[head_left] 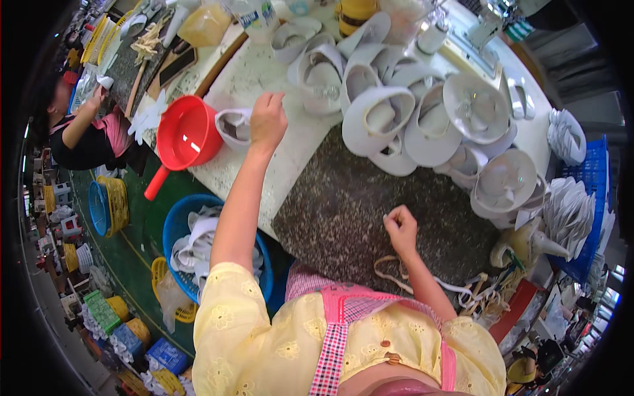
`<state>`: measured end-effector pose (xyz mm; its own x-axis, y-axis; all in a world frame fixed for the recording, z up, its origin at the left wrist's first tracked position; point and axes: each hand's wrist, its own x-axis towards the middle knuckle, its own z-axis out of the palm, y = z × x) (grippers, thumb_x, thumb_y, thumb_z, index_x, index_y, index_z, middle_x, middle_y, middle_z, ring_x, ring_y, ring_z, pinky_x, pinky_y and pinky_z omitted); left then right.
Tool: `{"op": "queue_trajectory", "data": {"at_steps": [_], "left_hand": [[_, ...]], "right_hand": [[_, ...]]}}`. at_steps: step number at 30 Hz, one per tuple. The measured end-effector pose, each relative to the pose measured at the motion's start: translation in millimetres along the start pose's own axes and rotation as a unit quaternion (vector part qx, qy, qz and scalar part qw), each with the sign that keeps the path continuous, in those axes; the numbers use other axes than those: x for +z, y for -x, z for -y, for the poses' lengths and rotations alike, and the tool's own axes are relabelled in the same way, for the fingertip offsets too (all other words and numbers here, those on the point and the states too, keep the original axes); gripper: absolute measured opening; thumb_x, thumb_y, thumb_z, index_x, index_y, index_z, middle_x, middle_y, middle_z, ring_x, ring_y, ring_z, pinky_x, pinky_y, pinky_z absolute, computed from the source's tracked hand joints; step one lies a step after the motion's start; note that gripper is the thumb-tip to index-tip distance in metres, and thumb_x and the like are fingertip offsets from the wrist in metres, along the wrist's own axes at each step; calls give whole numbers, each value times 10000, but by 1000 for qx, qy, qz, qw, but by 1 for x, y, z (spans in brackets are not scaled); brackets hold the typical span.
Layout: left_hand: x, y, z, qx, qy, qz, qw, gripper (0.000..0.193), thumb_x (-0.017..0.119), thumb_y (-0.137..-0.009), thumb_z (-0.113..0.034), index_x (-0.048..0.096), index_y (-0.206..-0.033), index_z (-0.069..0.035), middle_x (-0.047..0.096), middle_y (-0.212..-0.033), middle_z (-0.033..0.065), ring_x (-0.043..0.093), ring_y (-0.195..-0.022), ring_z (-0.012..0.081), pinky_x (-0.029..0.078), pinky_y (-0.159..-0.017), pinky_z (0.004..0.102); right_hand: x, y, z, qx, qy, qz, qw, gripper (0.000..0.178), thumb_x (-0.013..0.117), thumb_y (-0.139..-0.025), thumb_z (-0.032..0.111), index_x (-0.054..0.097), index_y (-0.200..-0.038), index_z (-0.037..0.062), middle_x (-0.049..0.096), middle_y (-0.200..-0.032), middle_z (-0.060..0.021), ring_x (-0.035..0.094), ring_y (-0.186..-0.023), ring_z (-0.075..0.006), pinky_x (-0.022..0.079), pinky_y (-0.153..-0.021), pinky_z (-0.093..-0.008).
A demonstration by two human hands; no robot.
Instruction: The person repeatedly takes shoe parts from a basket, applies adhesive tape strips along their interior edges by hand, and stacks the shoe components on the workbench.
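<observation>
My left hand [267, 122] reaches across the pale tabletop, its fingers bent and pressed together. Just left of it is a small whitish curved piece [234, 127] with an oval opening; whether the hand touches it is hidden. A red plastic scoop [189, 133] with a handle sits beside that piece. Over the dark speckled slab [343, 204], my right hand [401, 231] is closed, thumb against curled fingers. Anything pinched there is too small to make out. Beyond it, many whitish rounded pieces with oval openings [378, 121] lie heaped together. Near my right forearm runs a pale narrow strip [389, 269].
A blue basket [173, 224] of whitish pieces stands below the table's left edge. On the right, a blue crate [594, 178] adjoins stacked flat white pieces [569, 211]. Sewing-machine parts [472, 49] occupy the far right. A co-worker [86, 125] sits at the far left.
</observation>
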<state>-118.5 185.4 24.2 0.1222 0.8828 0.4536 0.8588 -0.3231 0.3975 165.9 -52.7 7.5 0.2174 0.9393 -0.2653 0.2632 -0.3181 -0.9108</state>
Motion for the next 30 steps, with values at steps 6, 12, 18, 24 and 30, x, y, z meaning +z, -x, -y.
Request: {"op": "queue_trajectory", "data": {"at_steps": [6, 12, 18, 24, 30], "left_hand": [[90, -95, 66, 100, -105, -90, 985, 342, 542, -675, 15, 543, -1015, -29, 530, -1030, 153, 497, -969, 317, 415, -831, 365], [8, -118, 38, 0, 41, -12, 999, 270, 571, -703, -36, 581, -968, 18, 601, -856, 163, 572, -745, 266, 445, -693, 348], [-120, -59, -77, -212, 542, 251, 773, 359, 509, -555, -75, 606, -870, 69, 628, -784, 122, 610, -696, 168, 483, -668, 253], [28, 90, -96, -182, 335, 476, 793, 338, 625, -649, -191, 638, -926, 2, 631, -866, 146, 588, -809, 235, 439, -788, 318], [-26, 97, -146, 8, 221, 93, 971, 174, 617, -748, -175, 622, -846, -32, 608, -807, 109, 569, -829, 274, 448, -729, 353]], "right_hand": [[0, -3, 8, 19, 32, 16, 999, 115, 612, -736, 69, 509, -706, 27, 476, -581, 14, 425, -558, -39, 371, -513, -210], [-14, -8, 7, 53, -9, 25, 998, 118, 615, -725, 41, 501, -696, 43, 466, -606, 48, 409, -559, -25, 348, -512, -181], [-32, -27, 8, 18, -60, 21, 998, 55, 566, -723, 16, 514, -716, 33, 473, -596, 48, 409, -544, -18, 336, -498, -189], [-37, -13, 31, -27, -25, 2, 999, 48, 553, -722, 4, 516, -707, 31, 474, -576, 33, 426, -532, -30, 339, -488, -195], [-37, 26, 30, 0, -40, 61, 997, 41, 576, -724, 17, 545, -751, 14, 523, -613, 17, 462, -566, -28, 377, -518, -191]]}}
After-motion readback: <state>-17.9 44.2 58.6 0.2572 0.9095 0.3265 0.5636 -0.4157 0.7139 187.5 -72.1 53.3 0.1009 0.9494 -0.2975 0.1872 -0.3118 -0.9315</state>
